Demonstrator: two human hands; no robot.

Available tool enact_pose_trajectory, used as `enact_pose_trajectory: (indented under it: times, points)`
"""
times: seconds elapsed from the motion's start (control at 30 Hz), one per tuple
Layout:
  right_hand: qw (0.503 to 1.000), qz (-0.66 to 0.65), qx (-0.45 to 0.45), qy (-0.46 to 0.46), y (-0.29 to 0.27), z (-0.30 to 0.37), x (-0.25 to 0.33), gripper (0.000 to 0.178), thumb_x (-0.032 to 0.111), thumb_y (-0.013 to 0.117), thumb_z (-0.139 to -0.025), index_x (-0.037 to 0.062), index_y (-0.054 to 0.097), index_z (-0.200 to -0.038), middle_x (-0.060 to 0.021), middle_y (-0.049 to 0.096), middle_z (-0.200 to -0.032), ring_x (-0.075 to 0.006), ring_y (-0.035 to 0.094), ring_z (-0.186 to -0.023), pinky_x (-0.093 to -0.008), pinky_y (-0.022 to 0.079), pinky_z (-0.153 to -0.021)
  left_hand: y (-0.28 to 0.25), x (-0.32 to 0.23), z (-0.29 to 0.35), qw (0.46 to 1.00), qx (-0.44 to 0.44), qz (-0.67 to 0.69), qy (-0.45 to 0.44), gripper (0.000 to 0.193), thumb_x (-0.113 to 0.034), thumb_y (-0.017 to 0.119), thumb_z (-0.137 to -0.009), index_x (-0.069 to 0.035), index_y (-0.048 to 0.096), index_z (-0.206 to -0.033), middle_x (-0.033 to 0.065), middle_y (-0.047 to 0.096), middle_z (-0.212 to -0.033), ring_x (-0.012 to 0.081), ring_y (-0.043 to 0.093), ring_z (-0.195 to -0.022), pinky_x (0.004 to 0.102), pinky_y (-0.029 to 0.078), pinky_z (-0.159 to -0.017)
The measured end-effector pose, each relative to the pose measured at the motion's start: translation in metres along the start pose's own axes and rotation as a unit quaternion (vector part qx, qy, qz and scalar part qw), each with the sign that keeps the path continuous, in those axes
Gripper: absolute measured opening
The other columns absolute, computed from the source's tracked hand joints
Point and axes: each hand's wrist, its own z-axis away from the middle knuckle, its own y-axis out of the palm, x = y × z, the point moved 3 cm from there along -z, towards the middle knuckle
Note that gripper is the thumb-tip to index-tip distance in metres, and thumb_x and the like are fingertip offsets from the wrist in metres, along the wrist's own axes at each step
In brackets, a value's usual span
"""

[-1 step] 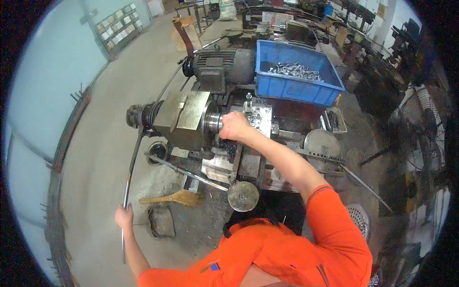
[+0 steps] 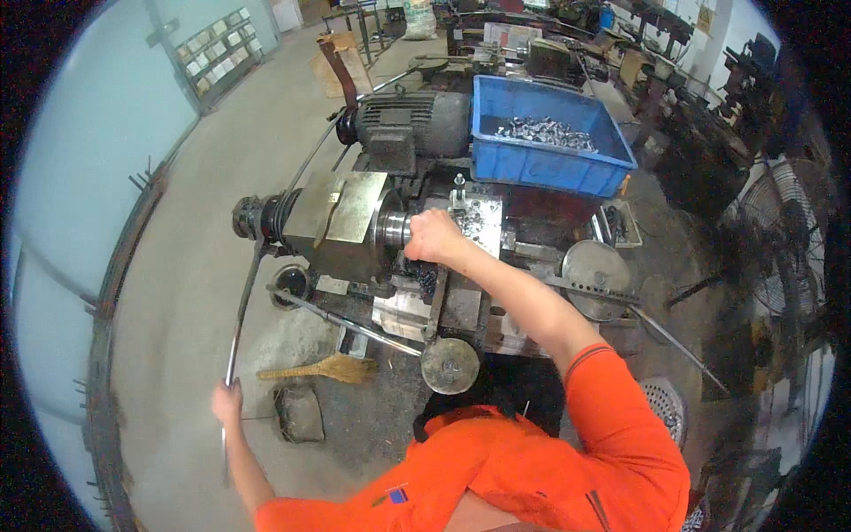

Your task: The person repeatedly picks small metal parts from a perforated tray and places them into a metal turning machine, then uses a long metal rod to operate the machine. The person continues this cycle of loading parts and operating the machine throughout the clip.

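My left hand is wrapped round a long metal lever rod that runs up to the left end of a small lathe's headstock. At the headstock's right side, my right hand is closed against the end of the shiny round chuck. Whatever those fingers hold is hidden behind the hand. Just beyond that hand, an upright bolt-topped tool post rises from a metal plate scattered with shavings. Below it, in front of my body, is a round metal disc at the end of an arm.
Behind the lathe stand an electric motor and a blue bin with small metal parts inside. A second metal bar slants toward the disc. A straw broom lies on the floor at left. To the right is a large round plate.
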Motion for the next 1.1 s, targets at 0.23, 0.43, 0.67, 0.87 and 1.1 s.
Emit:
enact_pose_trajectory:
  times: [0.23, 0.43, 0.67, 0.87, 1.1]
  points:
    - [1.0, -0.022, 0.0, -0.012, -0.001, 0.001, -0.001, 0.031, 0.022, 0.057, -0.052, 0.0015, 0.064, -0.075, -0.0196, 0.062, -0.08, -0.034, 0.06, -0.079, -0.039, 0.046, -0.075, -0.002, 0.012, -0.042, 0.997, -0.033, 0.038, -0.065, 0.041, -0.042, 0.059, -0.071, -0.002, 0.063, -0.079, 0.0183, 0.062, -0.076, 0.034, 0.06, -0.075, 0.0407, 0.047, -0.065]
    - [0.999, 0.0, -0.034, -0.04, 0.006, 0.0, -0.015, 0.029, 0.022, 0.058, -0.05, 0.0027, 0.064, -0.071, -0.0177, 0.062, -0.075, -0.0335, 0.061, -0.071, -0.0403, 0.048, -0.069, -0.02, -0.043, 0.053, 0.986, -0.005, 0.159, -0.056, 0.043, -0.04, 0.061, -0.066, -0.001, 0.063, -0.084, 0.0226, 0.06, -0.085, 0.0356, 0.058, -0.083, 0.0425, 0.044, -0.071]
    - [0.996, 0.007, -0.059, -0.067, 0.011, 0.006, -0.009, 0.025, 0.017, 0.054, -0.05, 0.0005, 0.063, -0.067, -0.0207, 0.061, -0.073, -0.0365, 0.058, -0.075, -0.0441, 0.046, -0.073, -0.019, -0.07, 0.097, 0.974, 0.026, 0.223, 0.029, 0.036, -0.031, 0.063, -0.066, 0.003, 0.058, -0.077, 0.0189, 0.058, -0.065, 0.0316, 0.059, -0.063, 0.04, 0.044, -0.058]
    - [0.988, 0.115, -0.079, -0.059, -0.038, 0.028, -0.028, 0.024, 0.022, 0.057, -0.057, 0.0024, 0.064, -0.068, -0.0171, 0.061, -0.079, -0.0326, 0.055, -0.082, -0.0463, 0.038, -0.084, -0.017, -0.082, 0.04, 0.864, 0.285, 0.392, 0.134, 0.015, -0.012, 0.057, -0.074, 0.001, 0.057, -0.081, 0.0079, 0.059, -0.062, 0.0177, 0.057, -0.052, 0.0298, 0.044, -0.047]
    - [0.922, 0.165, -0.33, 0.116, -0.142, 0.045, -0.14, 0.039, 0.02, 0.059, -0.054, 0.0047, 0.063, -0.09, -0.0212, 0.036, -0.125, -0.0399, 0.042, -0.105, -0.0418, 0.039, -0.089, -0.011, -0.133, 0.02, 0.687, 0.347, 0.627, 0.122, 0.03, -0.009, 0.054, -0.076, 0.006, 0.05, -0.102, 0.0138, 0.059, -0.07, 0.021, 0.059, -0.063, 0.0301, 0.048, -0.059]
